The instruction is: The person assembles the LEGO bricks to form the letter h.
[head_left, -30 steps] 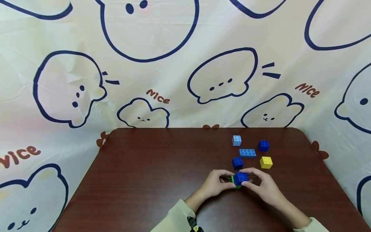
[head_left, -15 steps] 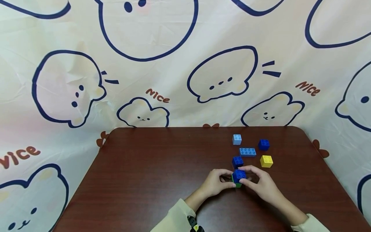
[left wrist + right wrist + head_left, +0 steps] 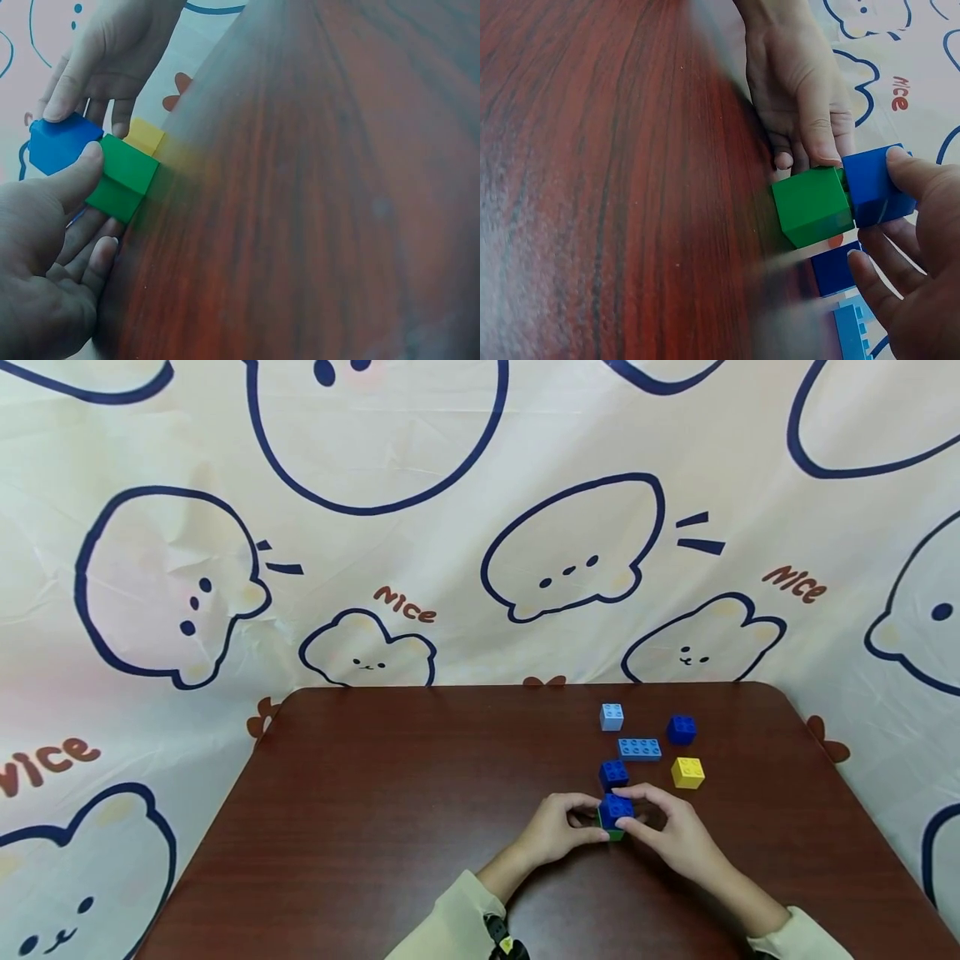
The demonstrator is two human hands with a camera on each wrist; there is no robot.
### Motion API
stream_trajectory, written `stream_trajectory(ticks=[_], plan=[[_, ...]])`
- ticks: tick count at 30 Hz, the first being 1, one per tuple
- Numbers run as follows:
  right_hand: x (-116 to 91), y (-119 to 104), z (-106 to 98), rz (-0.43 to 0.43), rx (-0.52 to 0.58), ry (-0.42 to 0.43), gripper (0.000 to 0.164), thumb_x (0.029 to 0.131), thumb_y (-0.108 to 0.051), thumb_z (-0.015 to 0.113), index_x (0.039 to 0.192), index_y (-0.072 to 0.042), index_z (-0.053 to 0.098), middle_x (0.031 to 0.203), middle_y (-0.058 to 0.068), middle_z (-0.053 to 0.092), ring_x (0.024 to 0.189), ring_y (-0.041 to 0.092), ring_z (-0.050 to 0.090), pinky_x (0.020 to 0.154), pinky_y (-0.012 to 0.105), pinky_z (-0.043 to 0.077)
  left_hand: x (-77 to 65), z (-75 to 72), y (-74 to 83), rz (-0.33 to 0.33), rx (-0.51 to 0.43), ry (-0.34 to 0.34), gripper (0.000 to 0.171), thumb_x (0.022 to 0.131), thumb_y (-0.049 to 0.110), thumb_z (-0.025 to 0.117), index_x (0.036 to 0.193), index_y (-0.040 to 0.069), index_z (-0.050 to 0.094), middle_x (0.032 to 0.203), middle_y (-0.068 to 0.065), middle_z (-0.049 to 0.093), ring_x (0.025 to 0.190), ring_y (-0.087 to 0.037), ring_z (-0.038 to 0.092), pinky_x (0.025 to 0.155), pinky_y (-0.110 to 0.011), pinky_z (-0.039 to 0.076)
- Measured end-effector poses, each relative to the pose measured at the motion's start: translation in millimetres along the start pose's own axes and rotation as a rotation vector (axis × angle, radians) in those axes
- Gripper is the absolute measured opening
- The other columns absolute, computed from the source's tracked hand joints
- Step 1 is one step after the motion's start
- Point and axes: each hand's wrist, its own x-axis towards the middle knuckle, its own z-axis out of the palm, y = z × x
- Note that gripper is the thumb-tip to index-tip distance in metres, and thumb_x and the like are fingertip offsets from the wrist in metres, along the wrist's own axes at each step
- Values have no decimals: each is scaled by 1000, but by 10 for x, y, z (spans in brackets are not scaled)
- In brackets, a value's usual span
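Note:
My left hand (image 3: 551, 831) grips a green toy building brick (image 3: 810, 206) between thumb and fingers, low over the tabletop. My right hand (image 3: 678, 835) pinches a dark blue brick (image 3: 615, 810) by its sides, thumb in front. The blue brick sits over the green one. Between the two, a narrow gap with green studs shows in the right wrist view, so whether they are pressed fully together I cannot tell. From above, the blue brick hides most of the green. In the left wrist view, the thumb lies against the green brick (image 3: 124, 176).
Just beyond the hands stands another dark blue brick (image 3: 613, 774). Farther back are a long light blue brick (image 3: 639, 749), a pale blue brick (image 3: 611, 717), a third dark blue brick (image 3: 682, 729) and a yellow brick (image 3: 687, 773). A patterned cloth (image 3: 465, 568) hangs behind the brown table (image 3: 375, 793).
The right hand has shifted the blue brick slightly left, bringing it more squarely over the green one. The left hand has stayed about where it was. The head view has tilted a little.

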Motion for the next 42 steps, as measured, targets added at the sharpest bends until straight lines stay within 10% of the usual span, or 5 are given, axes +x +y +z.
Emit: stream_trajectory(ticks=[19, 28, 42], plan=[[-45, 3, 27, 31, -43, 44, 25, 99, -15, 69, 124, -16, 72, 118, -5, 72, 113, 5, 62, 94, 16, 45, -27, 11, 24, 1, 37, 8, 35, 84, 13, 86, 115, 3, 74, 102, -4, 76, 91, -11, 70, 72, -15, 52], [-30, -13, 44, -4, 58, 71, 21, 96, -5, 70, 115, -13, 70, 108, 3, 71, 85, 10, 67, 71, 27, 57, -12, 6, 18, -1, 17, 25, 33, 82, 11, 87, 113, 4, 75, 100, -3, 76, 91, -11, 70, 72, -15, 52], [23, -58, -20, 92, 127, -10, 17, 98, -12, 70, 114, -10, 71, 109, 9, 71, 86, 13, 70, 71, 28, 59, -1, 5, 12, 7, 16, 5, 34, 84, 12, 86, 114, 4, 74, 101, -2, 75, 92, -10, 70, 72, -16, 52]])
